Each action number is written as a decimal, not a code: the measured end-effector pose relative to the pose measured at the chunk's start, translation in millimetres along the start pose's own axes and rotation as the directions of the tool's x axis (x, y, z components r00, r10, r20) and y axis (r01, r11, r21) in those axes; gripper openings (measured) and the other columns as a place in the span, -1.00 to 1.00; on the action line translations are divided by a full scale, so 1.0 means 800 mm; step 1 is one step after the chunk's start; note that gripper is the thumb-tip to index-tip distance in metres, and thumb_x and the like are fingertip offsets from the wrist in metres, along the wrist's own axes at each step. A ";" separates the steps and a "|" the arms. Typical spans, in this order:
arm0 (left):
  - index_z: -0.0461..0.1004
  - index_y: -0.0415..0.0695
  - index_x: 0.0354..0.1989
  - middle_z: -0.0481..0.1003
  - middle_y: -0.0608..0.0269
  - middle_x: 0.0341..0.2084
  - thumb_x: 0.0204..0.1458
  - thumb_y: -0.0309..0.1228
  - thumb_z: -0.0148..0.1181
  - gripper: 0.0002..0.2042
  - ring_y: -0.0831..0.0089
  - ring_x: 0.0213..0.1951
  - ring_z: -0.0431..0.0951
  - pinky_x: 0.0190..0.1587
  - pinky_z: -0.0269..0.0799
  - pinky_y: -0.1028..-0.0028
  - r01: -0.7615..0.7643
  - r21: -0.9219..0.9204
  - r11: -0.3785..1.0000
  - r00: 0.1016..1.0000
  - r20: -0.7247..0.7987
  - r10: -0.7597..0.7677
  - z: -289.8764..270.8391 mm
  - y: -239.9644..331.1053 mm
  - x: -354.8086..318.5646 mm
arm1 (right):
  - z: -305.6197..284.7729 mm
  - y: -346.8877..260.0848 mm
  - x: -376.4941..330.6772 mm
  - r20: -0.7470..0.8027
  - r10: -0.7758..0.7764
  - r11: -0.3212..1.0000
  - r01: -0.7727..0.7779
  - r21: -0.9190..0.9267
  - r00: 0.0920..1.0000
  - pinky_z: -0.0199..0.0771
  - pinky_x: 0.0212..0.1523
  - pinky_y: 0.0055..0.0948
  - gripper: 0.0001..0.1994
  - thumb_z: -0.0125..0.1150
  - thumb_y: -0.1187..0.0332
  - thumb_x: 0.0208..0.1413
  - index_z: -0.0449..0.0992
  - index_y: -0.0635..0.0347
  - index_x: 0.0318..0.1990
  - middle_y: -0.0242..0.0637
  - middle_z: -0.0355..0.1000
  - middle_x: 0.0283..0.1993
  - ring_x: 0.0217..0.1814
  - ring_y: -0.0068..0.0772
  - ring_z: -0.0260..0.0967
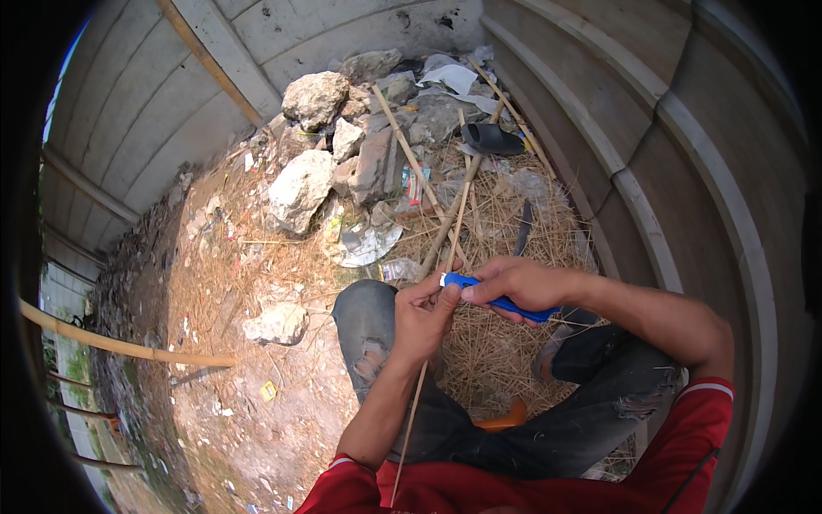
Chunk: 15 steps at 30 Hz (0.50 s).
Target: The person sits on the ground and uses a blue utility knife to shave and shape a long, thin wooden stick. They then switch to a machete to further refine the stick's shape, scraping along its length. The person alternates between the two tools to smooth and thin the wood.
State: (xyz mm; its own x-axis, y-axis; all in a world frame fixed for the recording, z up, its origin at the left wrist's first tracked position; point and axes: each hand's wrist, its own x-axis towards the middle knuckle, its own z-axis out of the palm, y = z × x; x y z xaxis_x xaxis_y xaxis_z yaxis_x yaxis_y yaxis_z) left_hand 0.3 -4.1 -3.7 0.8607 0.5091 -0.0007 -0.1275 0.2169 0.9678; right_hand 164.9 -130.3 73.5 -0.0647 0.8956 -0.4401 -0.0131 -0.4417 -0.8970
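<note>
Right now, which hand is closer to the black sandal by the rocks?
Right. The right hand, holding the blue knife, sits almost below the sandal; the left hand is lower and further left.

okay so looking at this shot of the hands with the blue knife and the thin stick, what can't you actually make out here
All in the head view:
- Blade of the blue knife: too small, and hidden where the left hand meets it.
- Knife handle middle: covered by the right hand.
- Thin stick: its lower end runs behind the red shirt.
- Orange object: mostly hidden by the legs.
- Dark sandal: distant, detail unclear.
</note>
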 end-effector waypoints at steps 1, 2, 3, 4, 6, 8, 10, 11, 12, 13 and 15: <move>0.44 -0.33 0.19 0.49 0.47 -0.52 0.23 -0.31 0.27 -0.56 0.83 -0.60 0.26 -0.60 0.07 0.68 0.001 0.025 1.000 1.000 0.015 -0.001 -0.002 0.001 -0.001 | 0.002 0.001 0.000 -0.024 0.003 1.000 -0.004 -0.002 1.000 0.26 -0.77 -0.52 -0.57 0.05 0.04 0.34 0.39 0.20 -0.47 -0.36 0.29 -0.73 -0.79 -0.54 0.27; 0.47 -0.34 0.16 0.49 0.47 -0.52 0.23 -0.31 0.27 -0.57 0.83 -0.58 0.28 -0.58 0.08 0.68 0.001 0.049 0.999 1.000 0.030 -0.003 -0.003 0.002 0.000 | 0.004 0.002 0.000 -0.049 0.007 1.000 -0.007 -0.004 0.999 0.25 -0.77 -0.53 -0.58 0.08 0.04 0.33 0.39 0.19 -0.46 -0.36 0.30 -0.73 -0.79 -0.54 0.27; 0.49 -0.34 0.13 0.50 0.47 -0.51 0.23 -0.31 0.27 -0.60 0.81 -0.55 0.31 -0.54 0.14 0.67 -0.058 0.070 0.996 0.998 0.012 0.058 -0.002 0.000 0.000 | 0.005 0.000 0.000 -0.069 0.010 1.000 -0.011 -0.019 0.998 0.25 -0.77 -0.52 -0.59 0.09 0.05 0.33 0.40 0.20 -0.44 -0.36 0.31 -0.72 -0.79 -0.54 0.27; 0.52 -0.34 0.10 0.51 0.47 -0.50 0.23 -0.31 0.27 -0.62 0.80 -0.51 0.34 -0.50 0.19 0.66 -0.117 0.092 0.989 0.993 -0.004 0.118 0.001 -0.004 0.002 | 0.007 -0.004 -0.001 -0.088 0.013 0.999 -0.016 -0.034 0.996 0.26 -0.76 -0.52 -0.60 0.10 0.06 0.33 0.41 0.21 -0.41 -0.35 0.31 -0.72 -0.78 -0.53 0.28; 0.55 -0.34 0.05 0.53 0.45 -0.47 0.23 -0.33 0.27 -0.66 0.76 -0.43 0.40 -0.41 0.29 0.64 -0.139 0.153 0.978 0.990 -0.012 0.142 0.000 -0.004 0.005 | 0.010 -0.004 -0.002 -0.147 0.004 0.998 -0.012 -0.057 0.989 0.27 -0.75 -0.49 -0.61 0.12 0.06 0.31 0.45 0.24 -0.37 -0.34 0.32 -0.71 -0.77 -0.51 0.30; 0.58 -0.35 0.00 0.56 0.41 -0.41 0.22 -0.35 0.27 -0.69 0.72 -0.34 0.45 -0.29 0.39 0.61 -0.066 0.230 0.971 0.998 -0.004 0.069 -0.005 0.004 0.006 | 0.012 -0.002 0.000 -0.224 -0.019 0.997 0.003 -0.073 0.974 0.30 -0.75 -0.46 -0.60 0.13 0.05 0.26 0.51 0.29 -0.33 -0.31 0.33 -0.69 -0.76 -0.48 0.31; 0.59 -0.35 -0.01 0.57 0.39 -0.36 0.21 -0.37 0.28 -0.70 0.71 -0.31 0.46 -0.25 0.40 0.63 -0.006 0.230 0.973 0.999 -0.029 0.014 -0.005 0.003 0.011 | 0.008 0.001 0.003 -0.262 -0.052 0.991 0.018 -0.133 0.964 0.29 -0.75 -0.48 -0.60 0.11 0.04 0.28 0.47 0.26 -0.35 -0.33 0.32 -0.69 -0.76 -0.49 0.30; 0.59 -0.35 -0.01 0.58 0.38 -0.33 0.21 -0.38 0.28 -0.71 0.71 -0.29 0.47 -0.23 0.41 0.64 0.024 0.231 0.973 0.999 -0.042 -0.014 -0.005 0.003 0.012 | 0.003 0.004 0.006 -0.279 -0.070 0.986 0.024 -0.163 0.958 0.29 -0.75 -0.48 -0.59 0.10 0.03 0.29 0.45 0.25 -0.36 -0.34 0.32 -0.69 -0.76 -0.49 0.29; 0.58 -0.35 0.00 0.57 0.39 -0.34 0.21 -0.38 0.29 -0.70 0.72 -0.30 0.45 -0.25 0.40 0.65 0.024 0.255 0.967 0.999 -0.037 -0.015 0.000 0.005 0.004 | -0.016 0.007 0.015 -0.442 -0.169 0.985 0.159 -0.058 0.881 0.26 -0.76 -0.53 -0.59 0.07 0.01 0.32 0.39 0.21 -0.38 -0.35 0.30 -0.71 -0.79 -0.52 0.25; 0.58 -0.34 0.01 0.56 0.40 -0.34 0.21 -0.38 0.29 -0.70 0.73 -0.32 0.44 -0.26 0.39 0.67 0.017 0.269 0.963 1.000 -0.008 -0.015 0.015 0.012 -0.007 | -0.046 0.004 0.011 -0.619 -0.228 0.953 0.302 0.015 0.752 0.23 -0.77 -0.57 -0.58 0.05 0.00 0.35 0.34 0.17 -0.40 -0.36 0.28 -0.73 -0.81 -0.56 0.20; 0.57 -0.33 0.03 0.55 0.41 -0.35 0.21 -0.38 0.29 -0.69 0.75 -0.34 0.42 -0.30 0.35 0.69 0.041 0.234 0.971 0.999 0.009 -0.044 0.020 0.015 -0.021 | -0.109 -0.020 -0.009 -0.788 -0.306 0.899 0.435 -0.054 0.535 0.21 -0.78 -0.60 -0.57 0.02 -0.03 0.35 0.29 0.11 -0.42 -0.40 0.26 -0.73 -0.82 -0.60 0.15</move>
State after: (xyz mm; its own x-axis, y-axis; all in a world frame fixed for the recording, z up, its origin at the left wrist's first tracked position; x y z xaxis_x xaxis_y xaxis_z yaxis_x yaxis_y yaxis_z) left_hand -7.6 -23.5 11.6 0.8697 0.4918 -0.0413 0.0267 0.0365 0.9990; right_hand 252.9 -125.0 87.4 0.7554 0.6552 0.0077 0.0141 -0.0044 -0.9999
